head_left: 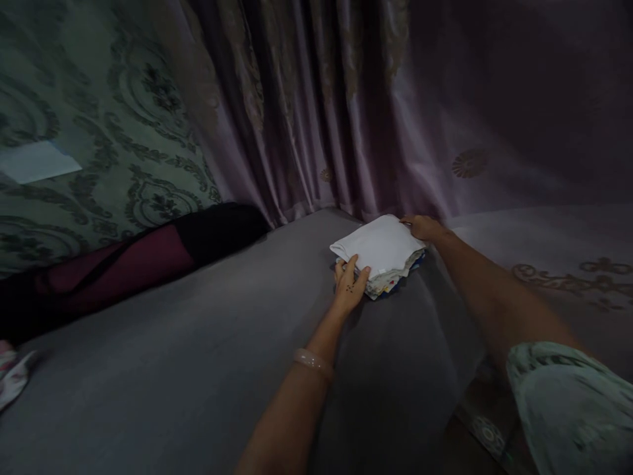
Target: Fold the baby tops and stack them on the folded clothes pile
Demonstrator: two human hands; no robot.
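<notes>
A stack of folded cloths (pixel 390 285) lies on the grey sheet, its lower layers showing white, blue, yellow and red edges. On top of it is a folded white cloth (pixel 383 243). My left hand (pixel 351 284) grips the near left side of the stack, its fingers spread along the edge. At the far right corner, my right hand (pixel 426 228) holds the stack with its fingertips on the white cloth. The underside of the stack is hidden.
The grey sheet (pixel 198 356) spreads across the foreground. A long black and maroon bag (pixel 148 260) lies along the patterned green wall. Purple curtains (pixel 306 119) hang behind the stack. A piece of pink and white fabric (pixel 14 379) lies at the left edge.
</notes>
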